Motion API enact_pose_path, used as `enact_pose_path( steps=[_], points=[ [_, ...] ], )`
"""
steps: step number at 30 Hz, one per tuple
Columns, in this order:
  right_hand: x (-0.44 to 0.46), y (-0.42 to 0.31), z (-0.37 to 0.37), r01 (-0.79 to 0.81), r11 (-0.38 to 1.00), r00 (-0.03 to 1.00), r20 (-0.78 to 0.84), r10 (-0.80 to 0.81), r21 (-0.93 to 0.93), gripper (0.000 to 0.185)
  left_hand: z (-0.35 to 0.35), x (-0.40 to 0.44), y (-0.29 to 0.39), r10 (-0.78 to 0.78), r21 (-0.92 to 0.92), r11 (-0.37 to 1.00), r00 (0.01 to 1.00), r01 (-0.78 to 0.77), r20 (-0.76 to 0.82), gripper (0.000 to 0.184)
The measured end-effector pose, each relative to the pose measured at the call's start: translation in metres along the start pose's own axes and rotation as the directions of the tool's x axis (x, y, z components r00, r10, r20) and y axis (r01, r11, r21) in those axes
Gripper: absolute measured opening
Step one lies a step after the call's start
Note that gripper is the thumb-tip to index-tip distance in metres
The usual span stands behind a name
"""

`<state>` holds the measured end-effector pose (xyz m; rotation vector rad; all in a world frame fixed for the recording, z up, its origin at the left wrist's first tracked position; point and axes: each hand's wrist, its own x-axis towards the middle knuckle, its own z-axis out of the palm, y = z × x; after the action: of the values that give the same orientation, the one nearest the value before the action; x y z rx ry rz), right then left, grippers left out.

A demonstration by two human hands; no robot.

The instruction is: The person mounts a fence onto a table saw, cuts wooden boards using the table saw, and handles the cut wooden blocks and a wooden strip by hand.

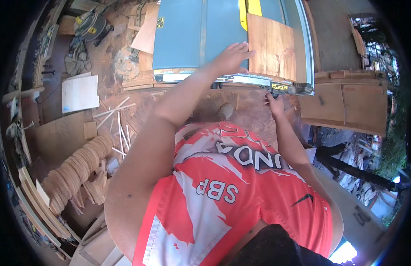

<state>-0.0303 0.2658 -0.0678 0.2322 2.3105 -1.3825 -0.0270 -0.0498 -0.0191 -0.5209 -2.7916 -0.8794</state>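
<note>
My left hand [234, 57] lies on the blue-grey table saw top [179, 40], its fingers stretched out and the tips at the left edge of a wooden board [272, 48]. The board is flat on the saw, beside the yellow blade guard [254, 11]. Below the front rail [232, 79], my right hand [275, 104] reaches up to the black fence lever [278, 91] under a yellow label. Its fingers are curled at the lever, which they partly hide.
Thin wood strips [119, 119] litter the floor at left, near a row of stacked round wooden pieces [79, 170]. A white panel [80, 93] lies farther back, with a shop vacuum [92, 26] beyond. Brown sheets [342, 102] stand right of the saw.
</note>
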Motion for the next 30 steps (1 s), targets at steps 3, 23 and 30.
enact_pose_path(
  steps=[3,23,30],
  points=[
    [0.003,0.001,-0.003,-0.024,0.998,0.999,0.020,0.025,-0.057,0.025,0.007,0.003,-0.023,0.060,-0.088,0.994,0.998,-0.060,0.003,0.071],
    [0.003,-0.008,-0.012,0.002,0.996,1.000,0.001,-0.002,-0.087,0.038,-0.018,0.027,0.006,-0.175,0.036,0.984,0.984,0.174,0.024,0.099],
    [0.007,-0.006,-0.028,0.049,0.982,0.996,0.083,-0.034,-0.184,0.035,-0.023,0.032,0.000,-0.121,0.034,0.992,0.991,0.119,0.064,0.107]
  ],
)
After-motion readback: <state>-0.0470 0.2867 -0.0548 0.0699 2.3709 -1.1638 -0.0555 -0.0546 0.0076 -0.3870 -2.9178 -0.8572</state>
